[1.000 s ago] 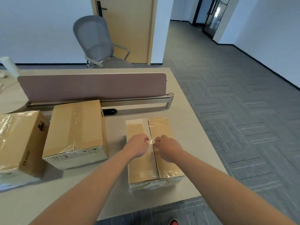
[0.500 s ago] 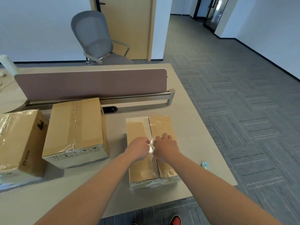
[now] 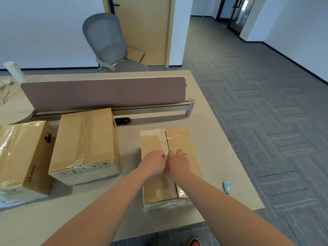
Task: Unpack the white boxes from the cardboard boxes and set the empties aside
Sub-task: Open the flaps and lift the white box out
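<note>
A taped cardboard box (image 3: 179, 139) lies flat on the desk in front of me, its two top flaps meeting at a centre seam under clear tape. My left hand (image 3: 154, 163) and my right hand (image 3: 178, 162) sit side by side on that seam, fingers curled down into the gap between the flaps. Each hand grips the edge of its own flap. The flaps are still down and nothing inside the box shows. No white box is visible.
Two more taped cardboard boxes stand to the left, one in the middle (image 3: 85, 144) and one at the left edge (image 3: 23, 160). A small blue cutter (image 3: 227, 187) lies near the desk's right edge. A pink divider panel (image 3: 106, 93) crosses the desk, with a grey chair (image 3: 108, 41) behind it.
Both hands slid a little toward me along the seam and drew closer together. My view tilted down, bringing the blue cutter into sight.
</note>
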The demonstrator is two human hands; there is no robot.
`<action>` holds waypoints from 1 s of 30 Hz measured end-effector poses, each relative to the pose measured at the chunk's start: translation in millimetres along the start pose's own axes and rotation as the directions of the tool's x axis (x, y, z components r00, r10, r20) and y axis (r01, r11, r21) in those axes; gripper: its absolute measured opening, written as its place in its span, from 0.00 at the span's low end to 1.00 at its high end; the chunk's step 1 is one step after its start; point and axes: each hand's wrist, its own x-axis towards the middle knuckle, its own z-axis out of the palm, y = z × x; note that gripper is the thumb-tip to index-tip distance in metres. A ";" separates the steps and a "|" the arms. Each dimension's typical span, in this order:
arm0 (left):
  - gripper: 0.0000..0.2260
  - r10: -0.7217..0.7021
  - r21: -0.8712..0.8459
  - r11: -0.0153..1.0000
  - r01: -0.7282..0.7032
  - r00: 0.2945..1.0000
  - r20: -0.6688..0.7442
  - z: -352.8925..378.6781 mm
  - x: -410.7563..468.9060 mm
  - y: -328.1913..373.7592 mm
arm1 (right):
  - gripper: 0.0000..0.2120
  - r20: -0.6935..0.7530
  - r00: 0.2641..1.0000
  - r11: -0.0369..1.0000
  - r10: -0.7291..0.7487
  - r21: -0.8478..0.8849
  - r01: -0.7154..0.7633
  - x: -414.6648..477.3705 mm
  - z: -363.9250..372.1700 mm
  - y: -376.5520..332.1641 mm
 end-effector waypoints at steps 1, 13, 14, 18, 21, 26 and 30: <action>0.15 0.001 -0.002 1.000 -0.001 1.000 -0.020 -4.8 0.5 -0.4 | 0.27 -0.016 1.000 1.000 -0.016 -0.019 0.016 -1.0 -4.8 -1.9; 0.15 0.143 0.114 0.983 -0.144 0.990 0.021 -5.4 -9.4 15.5 | 0.23 -0.099 0.958 0.945 -0.269 -0.217 0.243 -37.5 -43.1 26.7; 0.15 0.162 0.140 0.976 -0.165 0.986 0.032 -5.3 -9.4 18.8 | 0.23 -0.109 0.951 0.930 -0.289 -0.268 0.252 -39.7 -46.3 29.9; 0.18 0.181 0.220 0.955 -0.200 0.978 0.102 2.4 -6.0 26.4 | 0.22 -0.124 0.960 0.885 -0.251 -0.432 0.175 -49.3 -53.8 46.1; 0.21 0.149 0.273 0.943 -0.189 0.976 0.161 13.6 -4.9 29.7 | 0.21 -0.131 0.981 0.879 -0.141 -0.472 0.063 -53.3 -47.7 62.2; 0.22 0.144 0.426 0.881 -0.206 0.974 0.173 25.3 -7.9 33.0 | 0.18 -0.105 0.993 0.894 -0.050 -0.449 -0.003 -55.5 -32.4 83.6; 0.15 0.167 0.500 0.847 -0.181 0.983 0.074 26.6 -12.3 38.6 | 0.20 -0.030 0.998 0.912 -0.047 -0.409 0.030 -51.9 -17.8 89.8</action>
